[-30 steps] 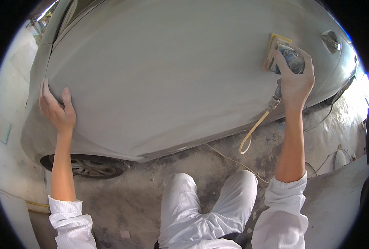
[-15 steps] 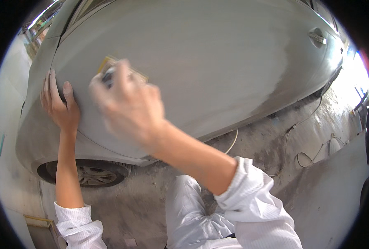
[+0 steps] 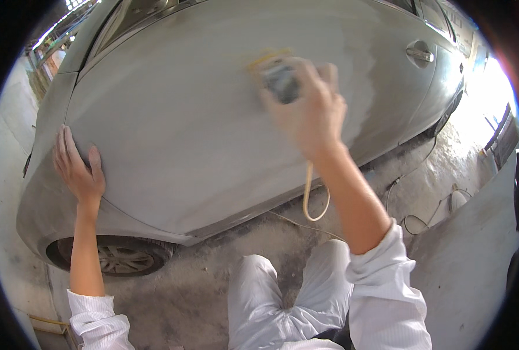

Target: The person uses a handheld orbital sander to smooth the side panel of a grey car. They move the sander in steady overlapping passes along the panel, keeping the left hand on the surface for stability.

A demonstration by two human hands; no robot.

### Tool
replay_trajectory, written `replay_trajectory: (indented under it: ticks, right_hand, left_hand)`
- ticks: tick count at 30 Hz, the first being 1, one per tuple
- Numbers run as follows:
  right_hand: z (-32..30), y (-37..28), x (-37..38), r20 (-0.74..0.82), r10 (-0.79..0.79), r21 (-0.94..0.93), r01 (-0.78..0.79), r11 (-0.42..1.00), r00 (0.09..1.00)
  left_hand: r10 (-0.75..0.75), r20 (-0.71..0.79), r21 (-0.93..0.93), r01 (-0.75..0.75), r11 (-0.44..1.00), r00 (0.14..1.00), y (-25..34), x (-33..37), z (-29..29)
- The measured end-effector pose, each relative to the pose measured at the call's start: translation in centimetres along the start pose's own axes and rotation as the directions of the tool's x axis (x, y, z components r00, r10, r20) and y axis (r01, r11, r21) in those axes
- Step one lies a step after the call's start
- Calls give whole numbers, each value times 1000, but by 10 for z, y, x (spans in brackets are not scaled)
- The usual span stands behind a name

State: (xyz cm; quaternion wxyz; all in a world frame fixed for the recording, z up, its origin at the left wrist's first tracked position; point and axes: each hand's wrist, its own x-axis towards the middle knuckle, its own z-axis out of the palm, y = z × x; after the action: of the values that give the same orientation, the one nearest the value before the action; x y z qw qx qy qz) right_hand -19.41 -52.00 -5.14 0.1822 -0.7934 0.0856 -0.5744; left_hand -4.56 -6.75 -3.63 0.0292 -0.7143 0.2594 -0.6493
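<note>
A grey car door panel (image 3: 195,134), dull and dusty, fills the middle of the view. My right hand (image 3: 312,108) is closed round a sander (image 3: 282,83) against the upper middle of the panel. This tool has a dark, shiny top and a yellow edge, and it is smeared by motion. From below the right hand hangs a cream hose (image 3: 308,201), which loops near the sill. Fingers stretched out, my left hand (image 3: 79,166) lies flat on the car by the seam between door and fender, holding nothing.
The car's wheel (image 3: 128,256) is below my left hand. A door handle (image 3: 420,55) sits at the upper right. On the dusty floor (image 3: 183,309), a thin dark cable (image 3: 390,189) runs along the right side. My knees are close to the car's lower edge.
My right hand has swept the sander rightward across the panel, away from my left hand. The cream hose shows more of its loop. My left hand stays on the seam as the view shifts slightly.
</note>
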Motion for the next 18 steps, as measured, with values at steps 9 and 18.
replay_trajectory:
  ticks: [9, 18]
  right_hand:
    - [-35, 89, 48, -167, 243, 15, -244, 970, 955]
    - [28, -128, 12, 48, -124, 35, 122, 992, 991]
  left_hand:
    - [36, 27, 4, -36, 999, 999, 8, 3, -7]
    - [36, 27, -15, -36, 999, 999, 6, 0, -6]
